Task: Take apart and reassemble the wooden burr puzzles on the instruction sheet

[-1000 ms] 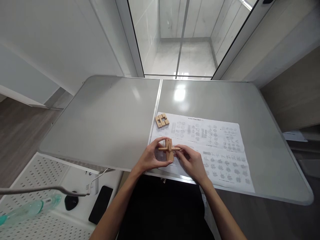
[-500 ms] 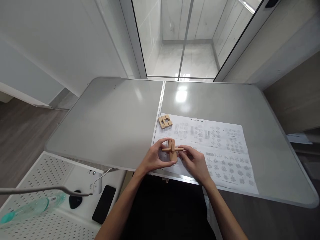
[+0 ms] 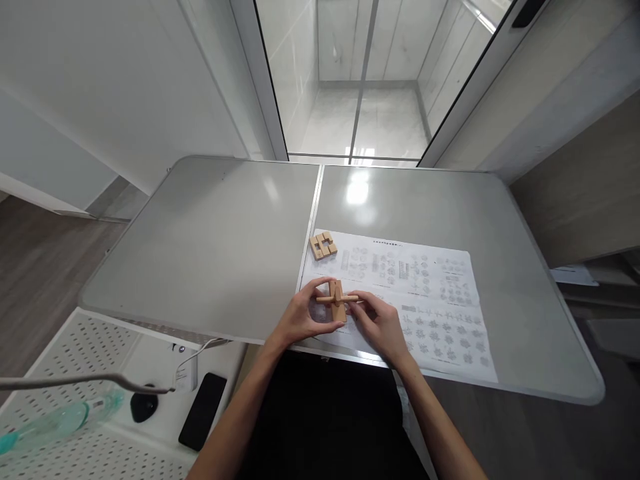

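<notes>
Between my two hands is a wooden interlocking puzzle (image 3: 337, 310), an upright block crossed by a horizontal bar. My left hand (image 3: 299, 315) clasps it, thumb at the lower end and fingers at the upper end. With thumb and fingertips my right hand (image 3: 379, 320) pinches the right end of the crossing bar. Beyond the hands, several notched wooden blocks (image 3: 320, 253) lie grouped together at the top left corner of a white instruction sheet (image 3: 440, 305), which is printed with small diagrams. The sheet lies partly beneath my hands.
The grey folding table (image 3: 240, 233) has a metal seam down its middle. At lower left, a white perforated surface (image 3: 95, 347) bears a black phone (image 3: 203, 411), a dark rounded object (image 3: 144, 404), a green-tinted plastic bottle (image 3: 65, 421) and a cable (image 3: 100, 379). A glass door stands behind the table.
The whole view has shifted slightly, so the table and hands appear further left. Both hands keep their hold on the puzzle, whose crossing piece looks slightly turned.
</notes>
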The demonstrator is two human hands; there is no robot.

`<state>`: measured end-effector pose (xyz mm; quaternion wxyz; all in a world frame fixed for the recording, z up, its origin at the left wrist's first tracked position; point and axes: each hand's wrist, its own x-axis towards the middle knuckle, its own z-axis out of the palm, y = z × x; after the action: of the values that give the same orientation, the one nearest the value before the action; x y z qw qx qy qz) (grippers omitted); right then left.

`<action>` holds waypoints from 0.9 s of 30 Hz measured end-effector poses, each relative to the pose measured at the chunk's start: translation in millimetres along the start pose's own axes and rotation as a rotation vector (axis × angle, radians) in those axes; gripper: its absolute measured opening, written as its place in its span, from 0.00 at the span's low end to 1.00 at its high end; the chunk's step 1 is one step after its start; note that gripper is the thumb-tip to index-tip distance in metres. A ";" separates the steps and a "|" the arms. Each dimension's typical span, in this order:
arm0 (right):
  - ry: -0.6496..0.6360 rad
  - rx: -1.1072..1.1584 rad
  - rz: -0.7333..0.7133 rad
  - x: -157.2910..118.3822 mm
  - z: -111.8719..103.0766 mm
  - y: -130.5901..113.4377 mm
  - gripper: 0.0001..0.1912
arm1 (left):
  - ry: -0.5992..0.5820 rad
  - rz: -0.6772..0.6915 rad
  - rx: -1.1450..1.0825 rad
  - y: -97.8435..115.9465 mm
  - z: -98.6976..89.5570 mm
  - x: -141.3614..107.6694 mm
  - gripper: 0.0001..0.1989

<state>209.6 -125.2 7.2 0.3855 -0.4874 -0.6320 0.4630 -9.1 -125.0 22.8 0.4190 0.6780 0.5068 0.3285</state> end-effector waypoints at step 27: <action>0.035 -0.054 -0.049 -1.8 -1.1 1.5 0.12 | 0.006 0.035 0.032 -3.4 2.0 -2.2 0.42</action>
<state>211.4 -126.6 6.0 0.3944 -0.4900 -0.6492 0.4276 -9.4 -127.1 18.9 0.4007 0.6923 0.5015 0.3297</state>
